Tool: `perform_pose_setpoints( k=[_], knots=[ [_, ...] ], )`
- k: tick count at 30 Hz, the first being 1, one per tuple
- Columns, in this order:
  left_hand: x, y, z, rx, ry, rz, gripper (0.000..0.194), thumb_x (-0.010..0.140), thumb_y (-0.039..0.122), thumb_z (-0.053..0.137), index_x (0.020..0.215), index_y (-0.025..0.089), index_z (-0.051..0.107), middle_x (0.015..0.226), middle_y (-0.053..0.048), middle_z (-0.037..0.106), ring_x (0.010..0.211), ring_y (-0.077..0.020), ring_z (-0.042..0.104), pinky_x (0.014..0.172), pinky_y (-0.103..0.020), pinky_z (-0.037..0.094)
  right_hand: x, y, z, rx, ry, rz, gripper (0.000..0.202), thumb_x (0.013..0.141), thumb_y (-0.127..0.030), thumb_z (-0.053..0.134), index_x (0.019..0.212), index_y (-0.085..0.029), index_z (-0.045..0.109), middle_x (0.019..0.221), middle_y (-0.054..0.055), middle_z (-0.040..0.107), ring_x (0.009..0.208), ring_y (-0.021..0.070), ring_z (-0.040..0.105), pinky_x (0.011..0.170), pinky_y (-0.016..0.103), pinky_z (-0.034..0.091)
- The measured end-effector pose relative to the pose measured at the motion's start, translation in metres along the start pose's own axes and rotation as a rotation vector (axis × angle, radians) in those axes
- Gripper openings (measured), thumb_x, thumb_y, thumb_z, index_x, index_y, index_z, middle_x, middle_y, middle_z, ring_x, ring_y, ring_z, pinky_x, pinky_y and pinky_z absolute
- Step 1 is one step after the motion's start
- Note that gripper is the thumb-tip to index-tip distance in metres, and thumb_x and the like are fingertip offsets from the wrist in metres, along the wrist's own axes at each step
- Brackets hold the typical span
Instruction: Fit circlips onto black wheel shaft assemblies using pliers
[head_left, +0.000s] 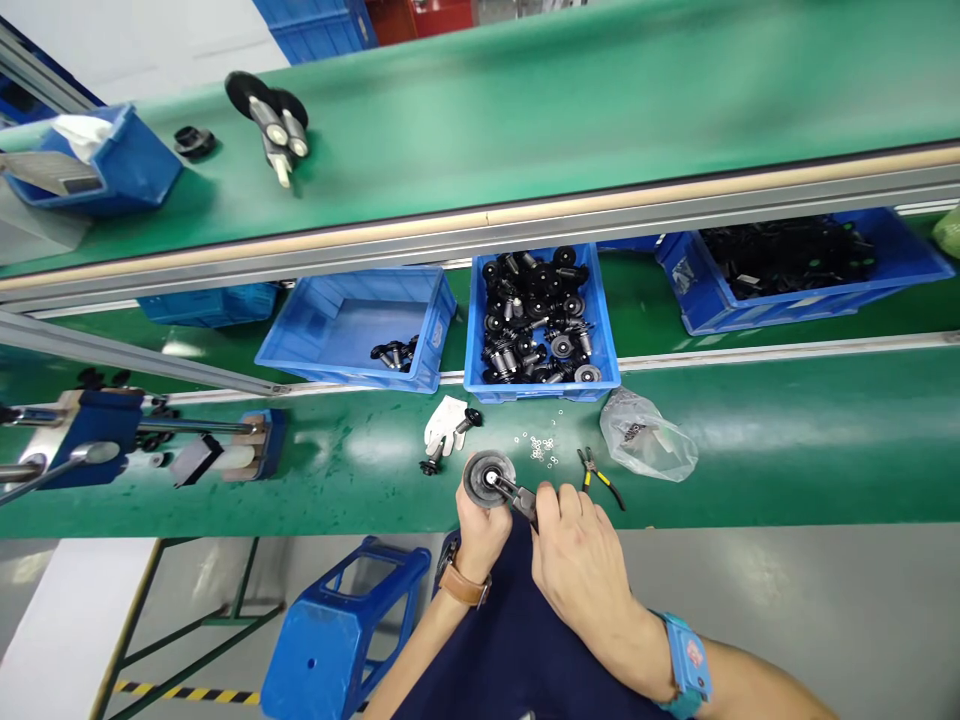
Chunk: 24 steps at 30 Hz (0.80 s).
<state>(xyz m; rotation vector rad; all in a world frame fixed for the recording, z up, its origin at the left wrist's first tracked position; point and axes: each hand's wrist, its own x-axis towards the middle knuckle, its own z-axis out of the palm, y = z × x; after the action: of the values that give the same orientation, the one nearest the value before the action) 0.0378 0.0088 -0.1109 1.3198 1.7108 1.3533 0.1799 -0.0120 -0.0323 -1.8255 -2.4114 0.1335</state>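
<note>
My left hand [478, 540] is closed around a black, disc-topped part [475, 484] with a light metal centre, just in front of the bench edge. My right hand [581, 560] grips dark-handled pliers [517, 496], whose narrow metal tip meets the centre of the disc. Small pale rings [540, 448] lie scattered beyond my hands. To their right rests another pair of pliers [591, 466] with black and yellow handles. A white glove [445, 424] lies to the left, with a black shafted part [469, 420] on it and a second one [431, 464] beside it.
Behind the hands stand a blue bin [541, 393] full of black parts and another [330, 368] holding a few. A clear plastic bag [660, 450] lies right. A press fixture [86, 440] occupies the left bench. A blue stool [315, 640] stands below, left. A raised shelf [600, 110] spans the back.
</note>
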Motion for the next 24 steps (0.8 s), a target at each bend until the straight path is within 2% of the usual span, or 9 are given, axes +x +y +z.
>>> perform_pose_setpoints(
  k=[13,19,24],
  knots=[
    [-0.003,0.0,0.001,0.018,0.032,-0.006,0.031,0.075,0.01,0.057,0.103,0.018,0.067,0.099,-0.008,0.076,0.09,-0.0229,0.073,0.091,-0.043,0.06,-0.003,-0.013,-0.001,0.006,-0.004,0.06,0.019,0.088,-0.009,0.053,0.102,-0.02,0.047,0.082,0.005,0.052,0.074,0.0234,0.051,0.066,0.036,0.036],
    [-0.003,0.0,0.003,-0.017,0.037,-0.031,0.031,0.075,0.011,0.058,0.103,0.019,0.067,0.098,-0.007,0.076,0.089,-0.0221,0.073,0.089,-0.04,0.06,-0.007,-0.015,0.005,0.059,0.02,0.07,0.013,0.093,-0.013,0.047,0.103,-0.02,0.051,0.082,0.007,0.053,0.072,0.0246,0.05,0.067,0.037,0.038],
    [0.005,-0.008,0.004,0.028,0.027,-0.06,0.02,0.079,0.019,0.063,0.097,0.016,0.072,0.097,-0.01,0.078,0.094,-0.0262,0.074,0.094,-0.043,0.059,0.005,0.0,0.019,0.253,-0.017,0.066,0.031,0.103,-0.027,0.043,0.131,-0.016,0.049,0.103,0.012,0.061,0.09,0.0274,0.058,0.079,0.039,0.045]
  ],
)
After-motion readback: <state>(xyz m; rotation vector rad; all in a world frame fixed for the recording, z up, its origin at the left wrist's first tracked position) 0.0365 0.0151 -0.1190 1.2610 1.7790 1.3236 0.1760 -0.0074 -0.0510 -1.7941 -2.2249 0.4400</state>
